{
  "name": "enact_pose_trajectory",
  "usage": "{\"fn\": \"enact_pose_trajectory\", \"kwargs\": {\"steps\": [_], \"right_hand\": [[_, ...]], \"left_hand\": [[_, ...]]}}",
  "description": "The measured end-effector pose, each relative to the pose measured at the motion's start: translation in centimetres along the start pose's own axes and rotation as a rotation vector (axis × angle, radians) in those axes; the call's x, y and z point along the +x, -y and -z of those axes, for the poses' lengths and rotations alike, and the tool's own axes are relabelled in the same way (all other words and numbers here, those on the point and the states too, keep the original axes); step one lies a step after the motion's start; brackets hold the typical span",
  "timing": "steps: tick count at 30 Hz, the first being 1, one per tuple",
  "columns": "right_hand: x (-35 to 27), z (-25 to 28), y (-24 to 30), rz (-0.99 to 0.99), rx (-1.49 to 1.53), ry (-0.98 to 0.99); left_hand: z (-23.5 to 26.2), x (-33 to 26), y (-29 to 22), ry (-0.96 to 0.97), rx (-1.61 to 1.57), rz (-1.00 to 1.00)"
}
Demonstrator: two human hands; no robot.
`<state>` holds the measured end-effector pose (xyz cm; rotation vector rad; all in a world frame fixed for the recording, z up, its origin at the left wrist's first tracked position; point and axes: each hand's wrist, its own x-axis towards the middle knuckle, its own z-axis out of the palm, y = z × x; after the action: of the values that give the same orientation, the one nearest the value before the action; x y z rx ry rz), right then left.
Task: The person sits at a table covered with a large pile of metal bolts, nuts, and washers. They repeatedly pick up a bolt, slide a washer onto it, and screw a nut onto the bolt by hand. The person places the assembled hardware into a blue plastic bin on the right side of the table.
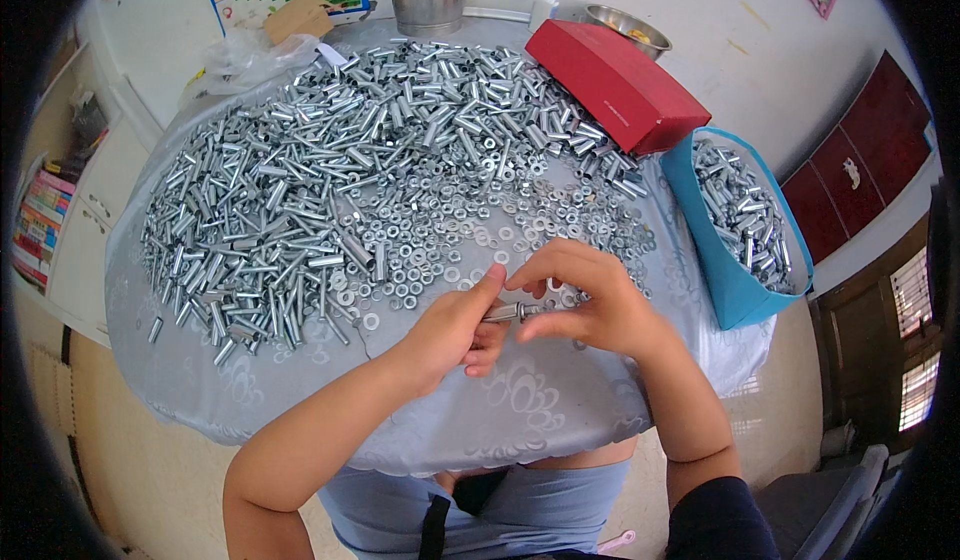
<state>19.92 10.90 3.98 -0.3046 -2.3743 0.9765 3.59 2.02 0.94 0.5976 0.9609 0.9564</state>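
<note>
My left hand (440, 338) is closed around a silver metal expansion bolt (508, 312), which lies roughly level with its nut end toward the right. Around that end curves my right hand (605, 305), thumb below and fingers above, with a gap between them; whether a fingertip touches the bolt is hard to see. Just beyond both hands lie loose washers and nuts (405, 260) in a scattered layer. Farther out and to the left spreads a large heap of metal sleeves and bolts (290, 175). Everything rests on a table with a grey patterned cloth (520, 410).
A blue fabric bin (735, 305) of metal pieces stands at the right edge. Behind it a red box (620, 85) leans over the heap. At the back are a steel pail (432, 2), a spray bottle (546, 2), a metal bowl (660, 48) and a plastic bag (245, 60).
</note>
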Motion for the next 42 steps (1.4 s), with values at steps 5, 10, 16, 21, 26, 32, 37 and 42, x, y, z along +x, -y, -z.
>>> {"fn": "enact_pose_trajectory", "kwargs": {"steps": [5,10,16,21,26,32,37,42], "right_hand": [[-0.6,2.0,-0.5,-0.124,-0.092,0.002],[-1.3,4.3,-2.0,-0.222,-0.418,-0.084],[-1.7,4.4,-2.5,-0.205,-0.419,0.08],[-1.9,4.7,-0.9,-0.297,-0.473,0.287],[-2.7,4.9,-1.2,-0.314,-0.443,0.382],[-2.8,4.3,-1.3,-0.294,-0.442,0.342],[-2.3,3.9,-1.3,-0.333,-0.433,0.368],[-2.5,3.8,-1.3,-0.316,-0.467,0.35]], "left_hand": [[0.7,0.1,0.3,-0.024,-0.05,-0.027],[0.8,0.4,0.1,-0.064,-0.039,-0.034],[0.4,0.2,0.1,-0.081,0.016,-0.043],[0.5,0.1,0.2,-0.092,0.005,-0.047],[0.3,0.2,0.1,-0.089,0.015,-0.046],[0.4,0.3,0.1,-0.101,0.012,-0.045],[0.4,0.3,0.1,-0.088,0.015,-0.055],[0.3,0.2,0.1,-0.104,0.024,-0.045]]}}
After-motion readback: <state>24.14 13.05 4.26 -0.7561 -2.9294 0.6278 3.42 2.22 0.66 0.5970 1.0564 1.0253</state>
